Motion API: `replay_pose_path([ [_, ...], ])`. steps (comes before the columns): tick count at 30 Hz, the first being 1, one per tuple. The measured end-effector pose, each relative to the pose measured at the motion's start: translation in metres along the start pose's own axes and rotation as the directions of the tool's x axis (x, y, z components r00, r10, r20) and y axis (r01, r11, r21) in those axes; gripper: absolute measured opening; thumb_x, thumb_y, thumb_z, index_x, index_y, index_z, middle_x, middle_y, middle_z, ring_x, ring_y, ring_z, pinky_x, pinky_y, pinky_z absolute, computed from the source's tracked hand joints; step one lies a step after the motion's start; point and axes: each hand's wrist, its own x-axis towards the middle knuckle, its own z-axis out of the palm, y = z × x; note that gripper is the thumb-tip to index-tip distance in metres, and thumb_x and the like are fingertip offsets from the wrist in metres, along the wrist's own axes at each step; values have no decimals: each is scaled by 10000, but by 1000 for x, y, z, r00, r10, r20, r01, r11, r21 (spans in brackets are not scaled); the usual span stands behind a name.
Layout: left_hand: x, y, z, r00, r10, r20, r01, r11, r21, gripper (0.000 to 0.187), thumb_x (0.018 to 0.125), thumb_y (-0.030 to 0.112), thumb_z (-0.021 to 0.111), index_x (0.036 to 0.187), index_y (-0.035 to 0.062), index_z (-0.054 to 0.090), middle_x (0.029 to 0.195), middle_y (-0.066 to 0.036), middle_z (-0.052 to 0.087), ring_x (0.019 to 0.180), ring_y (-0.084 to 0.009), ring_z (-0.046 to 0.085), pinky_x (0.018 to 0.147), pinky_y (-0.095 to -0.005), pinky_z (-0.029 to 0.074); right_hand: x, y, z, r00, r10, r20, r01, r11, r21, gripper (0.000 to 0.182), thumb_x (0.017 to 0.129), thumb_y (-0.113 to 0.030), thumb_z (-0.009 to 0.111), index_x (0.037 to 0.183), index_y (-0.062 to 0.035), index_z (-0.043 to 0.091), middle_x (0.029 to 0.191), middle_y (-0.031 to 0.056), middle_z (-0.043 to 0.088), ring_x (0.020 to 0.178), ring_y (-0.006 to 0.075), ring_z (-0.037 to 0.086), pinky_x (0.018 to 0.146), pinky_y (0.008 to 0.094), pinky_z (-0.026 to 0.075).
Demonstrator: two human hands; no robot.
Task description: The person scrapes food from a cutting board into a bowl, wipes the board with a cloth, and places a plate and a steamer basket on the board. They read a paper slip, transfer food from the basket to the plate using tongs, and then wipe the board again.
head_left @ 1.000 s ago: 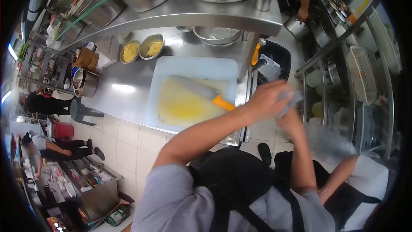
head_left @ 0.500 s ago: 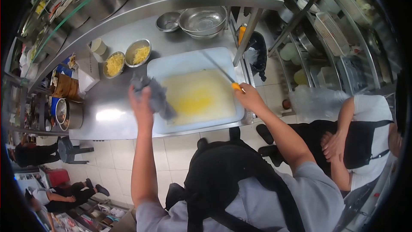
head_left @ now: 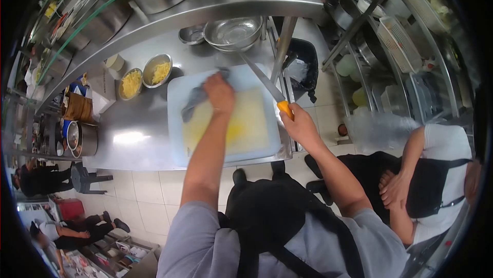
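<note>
My left hand (head_left: 219,93) presses a crumpled grey cloth (head_left: 193,104) against the upper part of a pale cutting board (head_left: 177,124). Yellow stains mark the board's worn middle. In my right hand (head_left: 302,126) is a knife (head_left: 267,84) with an orange handle, its long blade slanting up and left over the board's right edge. Two steel bowls of yellow shreds, a left bowl (head_left: 122,93) and a right bowl (head_left: 168,58), stand left of the board.
Steel bowls (head_left: 233,34) sit at the back under a shelf (head_left: 246,5) holding large pots. A black bin (head_left: 303,67) stands right of the table. A person with clasped hands (head_left: 394,188) is close on my right. A stool (head_left: 87,179) is on the floor at left.
My left hand has carried the cloth from the board's left edge onto its upper surface. The board has shifted slightly left in view. The knife stays in my right hand.
</note>
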Motion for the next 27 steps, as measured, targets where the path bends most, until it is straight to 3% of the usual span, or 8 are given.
replay_pose_path([
  [7,-20,60,-35,998,58,-8,-56,925,-375,370,859,141,614,1181,-37,573,1139,-237,607,1101,-434,538,1018,-583,358,66,-25,-17,902,-410,138,421,905,-64,288,920,-249,621,1055,4,586,870,242,659,864,439,649,749,511,497],
  [9,-33,48,-49,997,68,-41,-73,987,-144,401,849,140,635,1200,-40,566,1161,-246,603,1131,-454,522,1038,-588,347,92,-45,-8,842,-504,191,532,834,-146,294,903,-252,635,1085,-24,598,863,201,678,842,407,665,728,494,519],
  [11,-41,40,-50,995,66,-69,-60,994,90,434,839,140,657,1220,-44,560,1182,-254,599,1161,-473,506,1058,-593,336,121,-67,8,648,-692,317,757,630,-171,313,885,-257,655,1114,-48,615,906,170,696,884,388,672,775,483,530],
  [13,-46,49,-41,956,-38,291,71,992,-101,520,827,168,675,1286,-34,537,1285,-276,543,1236,-499,453,1107,-593,301,149,-91,36,554,-705,443,822,547,-157,325,874,-249,648,1145,-71,637,960,155,708,929,367,679,810,480,531],
  [16,-50,63,-39,998,58,2,-57,997,-56,612,815,206,694,1344,-30,496,1360,-281,476,1264,-507,419,1129,-583,288,175,-122,86,449,-663,599,876,457,-152,338,870,-259,647,1166,-95,657,1024,147,713,1000,345,674,866,477,517],
  [24,-35,33,-60,996,-22,83,31,994,-102,664,794,175,711,1360,-52,448,1350,-280,479,1266,-478,435,1122,-580,295,206,-110,132,588,-591,552,800,526,-290,422,907,-322,641,1248,-73,635,1120,162,697,1034,336,664,908,435,508],
  [26,-29,36,-41,994,-73,76,85,980,-178,650,796,174,710,1347,-57,453,1328,-282,496,1263,-472,441,1118,-576,301,170,-100,83,736,-660,150,632,749,199,409,941,-321,632,1230,-32,637,1109,146,704,1002,276,680,884,400,518],
  [27,-31,37,-35,994,-94,62,102,984,-143,631,797,162,706,1333,-62,460,1298,-280,515,1252,-466,453,1108,-574,313,144,-80,59,818,-562,121,506,804,313,388,956,-303,619,1207,-8,638,1083,122,703,974,238,672,862,379,523],
])
